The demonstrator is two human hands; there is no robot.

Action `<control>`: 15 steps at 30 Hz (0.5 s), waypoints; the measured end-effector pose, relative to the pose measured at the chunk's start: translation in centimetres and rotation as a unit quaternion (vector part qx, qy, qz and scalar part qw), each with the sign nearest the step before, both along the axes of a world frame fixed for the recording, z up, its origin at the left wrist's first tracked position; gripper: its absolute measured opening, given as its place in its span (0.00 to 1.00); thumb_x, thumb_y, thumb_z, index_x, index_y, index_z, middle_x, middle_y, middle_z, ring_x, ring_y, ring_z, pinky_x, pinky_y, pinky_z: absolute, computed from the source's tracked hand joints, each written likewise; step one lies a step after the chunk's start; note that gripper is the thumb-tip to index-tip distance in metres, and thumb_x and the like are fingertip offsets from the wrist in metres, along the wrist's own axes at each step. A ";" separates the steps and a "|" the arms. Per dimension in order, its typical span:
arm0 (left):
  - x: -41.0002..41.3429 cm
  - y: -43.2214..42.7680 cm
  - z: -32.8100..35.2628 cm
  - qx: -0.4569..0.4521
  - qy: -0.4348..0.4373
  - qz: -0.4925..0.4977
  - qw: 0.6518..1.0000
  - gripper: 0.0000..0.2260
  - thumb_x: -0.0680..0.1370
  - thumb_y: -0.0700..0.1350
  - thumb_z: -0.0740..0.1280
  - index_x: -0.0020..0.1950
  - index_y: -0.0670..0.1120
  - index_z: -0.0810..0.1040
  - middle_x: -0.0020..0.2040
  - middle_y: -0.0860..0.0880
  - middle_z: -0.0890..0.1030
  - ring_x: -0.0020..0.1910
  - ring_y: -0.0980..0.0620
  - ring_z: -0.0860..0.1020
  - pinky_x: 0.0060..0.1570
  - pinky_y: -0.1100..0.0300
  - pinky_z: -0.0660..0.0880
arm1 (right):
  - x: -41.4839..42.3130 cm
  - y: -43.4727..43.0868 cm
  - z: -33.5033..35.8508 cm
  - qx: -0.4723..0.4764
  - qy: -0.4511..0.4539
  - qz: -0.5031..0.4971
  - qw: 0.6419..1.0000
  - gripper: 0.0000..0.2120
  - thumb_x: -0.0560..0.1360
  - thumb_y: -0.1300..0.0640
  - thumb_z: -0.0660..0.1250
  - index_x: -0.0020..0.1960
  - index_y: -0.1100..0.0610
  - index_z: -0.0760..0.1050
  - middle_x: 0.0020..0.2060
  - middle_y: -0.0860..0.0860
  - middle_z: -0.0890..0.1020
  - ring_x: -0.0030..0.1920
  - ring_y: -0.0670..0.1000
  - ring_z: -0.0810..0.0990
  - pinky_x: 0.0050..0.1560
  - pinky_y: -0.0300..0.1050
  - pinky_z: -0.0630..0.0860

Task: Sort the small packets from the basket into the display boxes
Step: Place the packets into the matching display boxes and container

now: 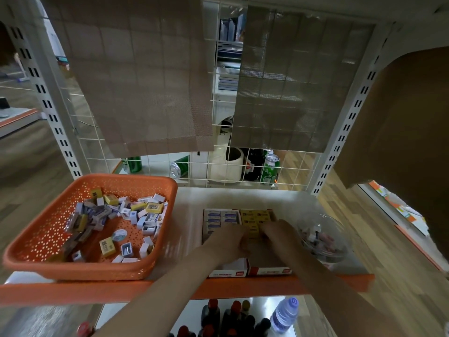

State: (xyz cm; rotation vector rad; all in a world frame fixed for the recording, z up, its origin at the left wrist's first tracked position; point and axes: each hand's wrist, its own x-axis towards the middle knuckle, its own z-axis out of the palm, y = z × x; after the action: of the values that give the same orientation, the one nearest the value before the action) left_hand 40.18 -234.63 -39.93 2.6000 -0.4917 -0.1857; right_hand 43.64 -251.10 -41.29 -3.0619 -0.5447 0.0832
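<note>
L hand (228, 239) & R hand (279, 233) meet over yellow packets (255, 218) in box (269, 269); too blurred to tell if fingers hold anything; basket (92, 271) at left.

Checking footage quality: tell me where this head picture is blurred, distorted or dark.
Head view: left hand and right hand are motion-blurred over the display boxes; the wide lens bows the shelf uprights; the orange basket is fairly sharp; the brown board at right is dim.
</note>
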 end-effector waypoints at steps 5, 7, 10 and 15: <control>0.0 -0.2 0.0 -0.022 0.012 -0.009 1.000 0.09 0.74 0.43 0.69 0.52 0.41 0.76 0.51 0.44 0.80 0.51 0.47 0.78 0.53 0.52 0.77 | -0.5 -0.3 0.4 0.055 -0.025 0.014 0.998 0.10 0.75 0.54 0.65 0.55 0.51 0.78 0.52 0.51 0.83 0.53 0.53 0.80 0.51 0.44 0.75; 0.0 -0.2 0.0 -0.026 0.009 -0.013 1.000 0.09 0.74 0.42 0.69 0.52 0.41 0.76 0.50 0.44 0.80 0.51 0.47 0.79 0.53 0.52 0.77 | -0.5 -0.2 0.7 0.060 -0.024 0.010 0.998 0.09 0.74 0.53 0.67 0.54 0.53 0.78 0.51 0.51 0.83 0.52 0.53 0.80 0.50 0.45 0.76; 0.0 -0.1 -0.1 -0.027 0.008 -0.011 1.000 0.08 0.74 0.42 0.69 0.51 0.41 0.77 0.50 0.44 0.80 0.50 0.47 0.78 0.53 0.52 0.77 | -0.5 0.4 0.4 0.049 -0.034 0.007 0.998 0.08 0.75 0.52 0.66 0.52 0.53 0.77 0.50 0.52 0.82 0.52 0.53 0.80 0.49 0.44 0.75; 0.1 -0.1 -0.1 -0.019 0.004 -0.013 1.000 0.09 0.74 0.43 0.70 0.52 0.41 0.77 0.52 0.45 0.80 0.52 0.48 0.77 0.55 0.54 0.75 | -0.2 1.3 0.0 0.003 -0.072 0.008 0.997 0.10 0.76 0.50 0.63 0.55 0.52 0.77 0.55 0.53 0.79 0.55 0.55 0.77 0.51 0.44 0.73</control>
State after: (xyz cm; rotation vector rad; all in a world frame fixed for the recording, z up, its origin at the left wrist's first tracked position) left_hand 40.27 -234.71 -40.06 2.5564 -0.5205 -0.1942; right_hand 43.45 -249.84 -41.32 -3.0737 -0.5756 -0.1413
